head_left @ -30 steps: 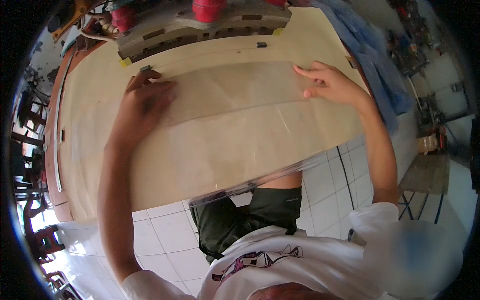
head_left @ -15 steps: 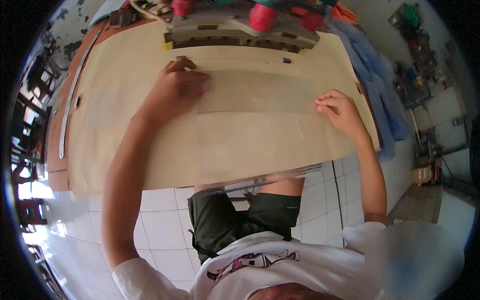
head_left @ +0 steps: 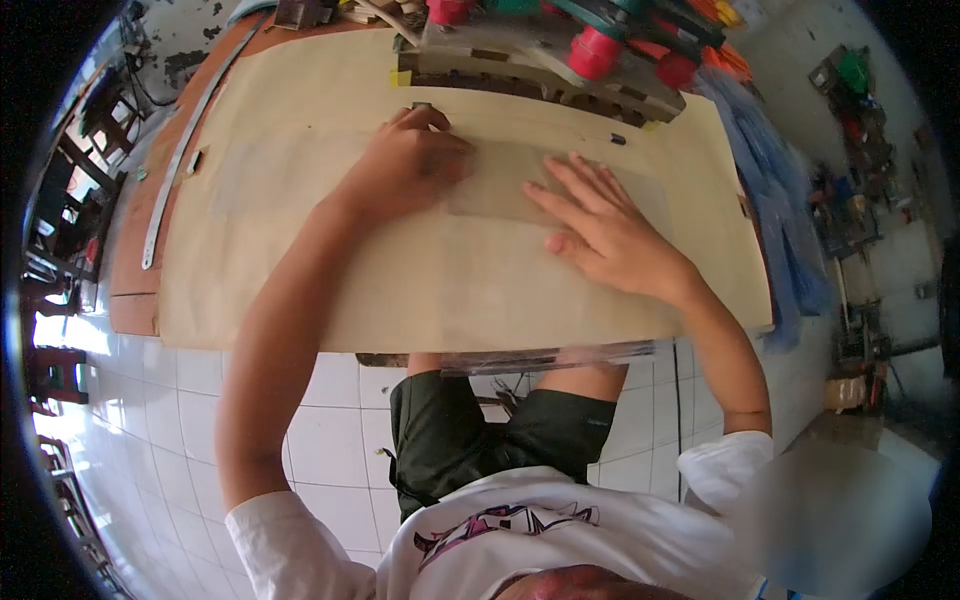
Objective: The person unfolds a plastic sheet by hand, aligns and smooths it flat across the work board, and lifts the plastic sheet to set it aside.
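Transparent plastic sheet (head_left: 497,187), thin, faintly grey and straight-edged, lies flat on the cream paper (head_left: 235,265) covering the tabletop (head_left: 132,285). Over its right part, the right hand (head_left: 605,230) is released, palm down, fingers spread. The left hand (head_left: 410,165) curls its fingers at the sheet; whether they pinch it cannot be told. Beyond both hands stands a machine (head_left: 520,75).

You can read no text: the print (head_left: 505,525) on your white shirt (head_left: 600,500) is illegible, the mark (head_left: 597,421) on your shorts (head_left: 480,440) too small.
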Available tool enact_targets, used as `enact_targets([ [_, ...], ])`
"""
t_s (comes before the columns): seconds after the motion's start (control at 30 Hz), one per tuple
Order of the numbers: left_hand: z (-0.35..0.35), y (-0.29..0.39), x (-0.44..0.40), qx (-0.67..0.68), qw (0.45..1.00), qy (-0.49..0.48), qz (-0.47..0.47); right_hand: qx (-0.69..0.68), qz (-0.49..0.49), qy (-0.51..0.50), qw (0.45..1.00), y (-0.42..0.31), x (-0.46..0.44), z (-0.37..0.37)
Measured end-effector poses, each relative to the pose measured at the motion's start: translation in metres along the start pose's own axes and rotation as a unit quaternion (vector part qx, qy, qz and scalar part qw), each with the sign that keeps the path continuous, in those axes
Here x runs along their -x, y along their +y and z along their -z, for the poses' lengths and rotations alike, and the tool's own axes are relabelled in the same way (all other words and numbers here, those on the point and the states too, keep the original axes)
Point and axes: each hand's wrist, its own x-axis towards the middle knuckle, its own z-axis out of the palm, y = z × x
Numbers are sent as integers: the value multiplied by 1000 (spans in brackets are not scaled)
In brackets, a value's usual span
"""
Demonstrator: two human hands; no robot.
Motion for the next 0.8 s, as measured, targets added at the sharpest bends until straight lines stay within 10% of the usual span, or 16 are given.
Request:
enact_targets([
  [0.53, 54, 1, 7, -102, 953, 228, 172, -17, 21, -88, 996, -9, -13, 1],
  [0.8, 109, -2, 85, -334, 841, 82, 419, -16, 21, -78, 997, -6, -15, -1],
])
